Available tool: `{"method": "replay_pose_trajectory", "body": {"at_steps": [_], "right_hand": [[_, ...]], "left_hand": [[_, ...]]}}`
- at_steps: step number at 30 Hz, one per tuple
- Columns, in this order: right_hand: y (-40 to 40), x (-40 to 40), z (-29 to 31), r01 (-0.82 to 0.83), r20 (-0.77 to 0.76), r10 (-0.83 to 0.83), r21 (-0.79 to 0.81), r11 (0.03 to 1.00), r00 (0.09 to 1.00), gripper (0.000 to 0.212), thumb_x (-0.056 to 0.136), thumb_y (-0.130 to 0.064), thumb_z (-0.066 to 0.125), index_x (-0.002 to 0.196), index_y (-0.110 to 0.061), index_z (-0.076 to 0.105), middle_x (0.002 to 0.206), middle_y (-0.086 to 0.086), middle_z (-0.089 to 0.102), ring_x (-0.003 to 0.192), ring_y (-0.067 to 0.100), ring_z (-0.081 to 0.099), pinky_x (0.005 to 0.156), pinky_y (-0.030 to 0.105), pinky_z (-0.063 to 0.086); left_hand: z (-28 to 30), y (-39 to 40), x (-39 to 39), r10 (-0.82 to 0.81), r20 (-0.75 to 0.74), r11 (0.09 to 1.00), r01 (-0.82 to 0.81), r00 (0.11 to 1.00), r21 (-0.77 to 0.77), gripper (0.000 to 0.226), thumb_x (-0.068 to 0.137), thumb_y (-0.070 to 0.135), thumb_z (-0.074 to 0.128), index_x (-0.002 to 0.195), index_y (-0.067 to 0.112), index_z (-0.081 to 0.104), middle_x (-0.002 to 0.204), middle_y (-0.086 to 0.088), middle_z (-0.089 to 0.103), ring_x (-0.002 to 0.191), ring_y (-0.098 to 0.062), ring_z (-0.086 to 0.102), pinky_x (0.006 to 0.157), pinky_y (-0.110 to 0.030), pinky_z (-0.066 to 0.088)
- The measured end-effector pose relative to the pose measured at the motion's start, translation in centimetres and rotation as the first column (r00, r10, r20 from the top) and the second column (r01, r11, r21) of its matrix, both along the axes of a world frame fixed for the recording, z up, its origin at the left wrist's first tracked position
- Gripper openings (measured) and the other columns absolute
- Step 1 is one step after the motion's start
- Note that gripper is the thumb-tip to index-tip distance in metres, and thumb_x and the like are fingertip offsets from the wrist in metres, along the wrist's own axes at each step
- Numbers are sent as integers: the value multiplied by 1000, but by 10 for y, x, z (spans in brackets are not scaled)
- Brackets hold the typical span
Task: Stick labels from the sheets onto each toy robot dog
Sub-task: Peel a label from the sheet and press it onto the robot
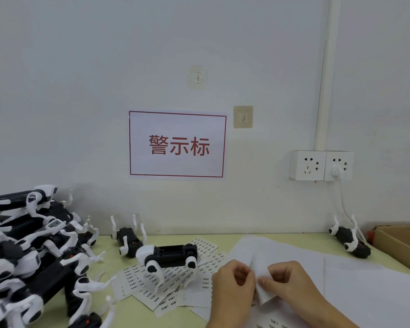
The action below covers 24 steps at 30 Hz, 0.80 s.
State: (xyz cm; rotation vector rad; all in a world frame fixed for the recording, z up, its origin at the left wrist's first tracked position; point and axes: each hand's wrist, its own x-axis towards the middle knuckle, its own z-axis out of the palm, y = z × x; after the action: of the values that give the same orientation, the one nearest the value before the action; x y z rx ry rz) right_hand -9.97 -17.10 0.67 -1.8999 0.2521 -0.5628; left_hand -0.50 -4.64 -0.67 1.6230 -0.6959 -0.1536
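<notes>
Head view: both hands meet low on the worktop (pixel 223 240), right of centre. The left hand (pixel 232 284) and right hand (pixel 291 284) each pinch a curled white label sheet (pixel 262 268) between fingers and thumb, lifting its edge. Just left of the hands lies one toy robot dog (pixel 168 255) on its side, resting on scattered label sheets (pixel 140 280). Another dog (pixel 128 240) lies behind it on its back, a heap of dogs (pixel 29 256) fills the left edge, and a single dog (pixel 350 240) lies far right beside a cardboard box (pixel 402 242).
</notes>
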Motion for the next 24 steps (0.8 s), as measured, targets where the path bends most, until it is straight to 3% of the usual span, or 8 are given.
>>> {"method": "replay_pose_trajectory", "body": {"at_steps": [6,11,16,18,20,24], "right_hand": [[-1,0,-1,16,10,-16,15,1000,1000,41,89,4,66,56,-19,71,61,-4,67,62,5,62,60,15,43],[0,1,-2,39,2,-39,-4,999,999,36,89,5,65,60,-14,71,63,0,68,64,9,62,62,20,44],[0,1,-2,141,-16,-140,36,989,990,21,92,3,60,83,-6,77,85,8,78,84,23,74,78,35,56],[1,2,-3,209,-30,-209,13,978,978,24,92,2,58,85,-11,77,86,3,78,84,19,75,78,33,57],[3,4,-4,302,-13,-303,-24,953,953,24,92,0,58,90,-17,75,84,-2,77,81,13,73,73,26,54],[7,8,-8,524,166,-498,-211,825,851,29,83,-1,68,100,-23,67,91,-4,62,87,15,60,72,19,43]], "left_hand": [[0,0,0,-2,-7,1000,2,1000,26,16,85,17,70,70,21,68,65,1,71,63,-15,69,65,-32,60],[-1,-1,1,-12,38,996,8,999,91,24,89,19,67,65,24,65,57,7,65,54,-5,60,61,-25,53],[0,0,3,53,-32,996,-50,998,79,21,91,16,62,70,21,65,68,0,71,66,-14,68,65,-26,57],[1,2,4,70,-98,997,-66,993,44,19,93,15,61,74,17,66,72,-5,72,68,-20,70,66,-32,58],[2,3,4,83,-133,997,-81,988,20,18,94,14,59,78,14,66,70,-5,71,61,-14,67,57,-25,54],[2,4,3,95,-153,995,-100,984,-20,17,95,13,59,80,13,66,63,-2,69,51,-7,63,54,-18,49]]}}
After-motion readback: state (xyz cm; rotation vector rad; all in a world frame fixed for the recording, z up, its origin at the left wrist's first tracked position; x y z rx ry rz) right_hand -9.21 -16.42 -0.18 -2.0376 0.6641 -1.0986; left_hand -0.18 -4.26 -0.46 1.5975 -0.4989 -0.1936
